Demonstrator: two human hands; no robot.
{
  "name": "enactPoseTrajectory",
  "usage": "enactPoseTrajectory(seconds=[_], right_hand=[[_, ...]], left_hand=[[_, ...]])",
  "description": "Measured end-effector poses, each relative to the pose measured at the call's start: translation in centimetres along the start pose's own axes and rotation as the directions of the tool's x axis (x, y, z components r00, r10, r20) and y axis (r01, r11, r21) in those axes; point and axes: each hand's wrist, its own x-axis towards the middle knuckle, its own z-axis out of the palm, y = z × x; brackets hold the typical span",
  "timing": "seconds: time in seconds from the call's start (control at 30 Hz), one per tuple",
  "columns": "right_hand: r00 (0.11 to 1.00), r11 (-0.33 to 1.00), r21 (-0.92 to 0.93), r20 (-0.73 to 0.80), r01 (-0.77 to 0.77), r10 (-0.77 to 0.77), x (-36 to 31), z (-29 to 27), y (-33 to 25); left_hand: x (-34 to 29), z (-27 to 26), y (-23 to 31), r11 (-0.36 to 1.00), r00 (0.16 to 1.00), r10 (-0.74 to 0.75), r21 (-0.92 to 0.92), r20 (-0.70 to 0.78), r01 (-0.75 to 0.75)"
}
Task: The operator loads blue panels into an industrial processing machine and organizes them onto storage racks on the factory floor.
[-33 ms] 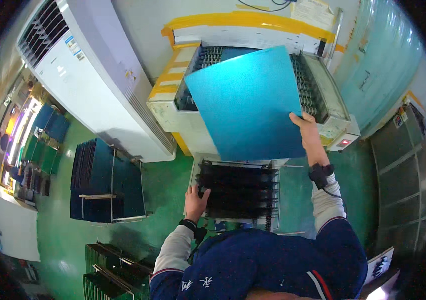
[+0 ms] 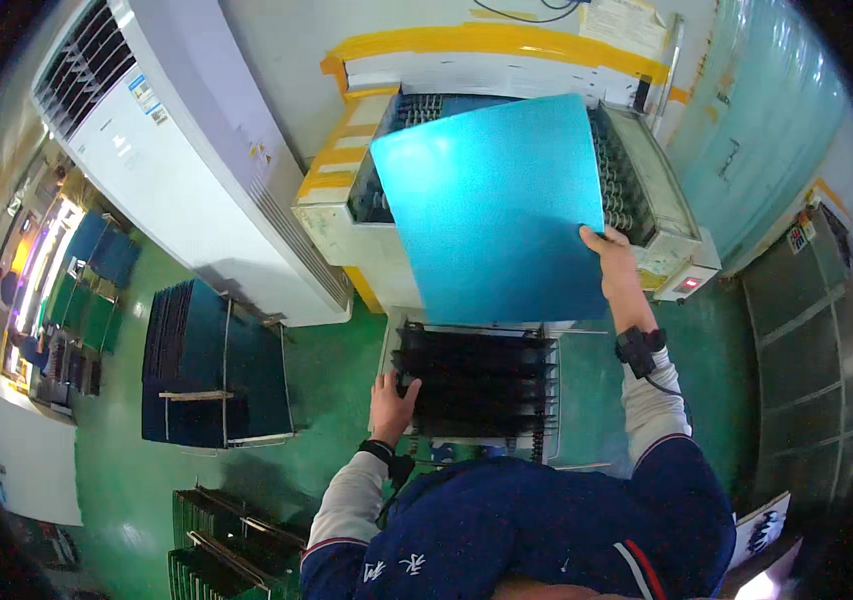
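Observation:
A flat blue rectangular panel (image 2: 496,215) is held up, tilted, in front of a roller machine (image 2: 341,235). Its right edge is gripped by my right hand (image 2: 614,258), thumb on the face towards me and the other fingers mostly hidden behind. Below the panel stands a rack (image 2: 551,400) of dark upright panels (image 2: 476,380). My left hand (image 2: 392,408) is at the rack's left side, thumb and fingers apart; whether it touches the rack I cannot tell. The panel covers much of the machine's rollers (image 2: 614,185).
A tall white air conditioner (image 2: 186,170) stands left of the machine. More racked dark panels (image 2: 186,370) stand on the green floor, with another rack (image 2: 216,540) at lower left. A grey metal cabinet (image 2: 801,350) is on the right, below a translucent curtain (image 2: 756,130).
The blue panel has turned slightly in my right hand, its lower left corner shifting left. My left hand has stayed in place.

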Motion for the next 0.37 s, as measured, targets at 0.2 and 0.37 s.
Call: enactPoseTrajectory(seconds=[0.2,0.37], right_hand=[[0.977,0.876,0.45,-0.04,-0.171,0.211,0.9,0.2,3.7],[0.972,0.744,0.642,0.008,-0.186,0.236,4.3,1.2,8.0]], left_hand=[[-0.3,0.0,0.1,1.0,1.0,-0.017,0.014,0.01,0.017],[-0.2,0.4,-0.4,0.997,0.998,-0.052,0.053,0.037,0.05]])
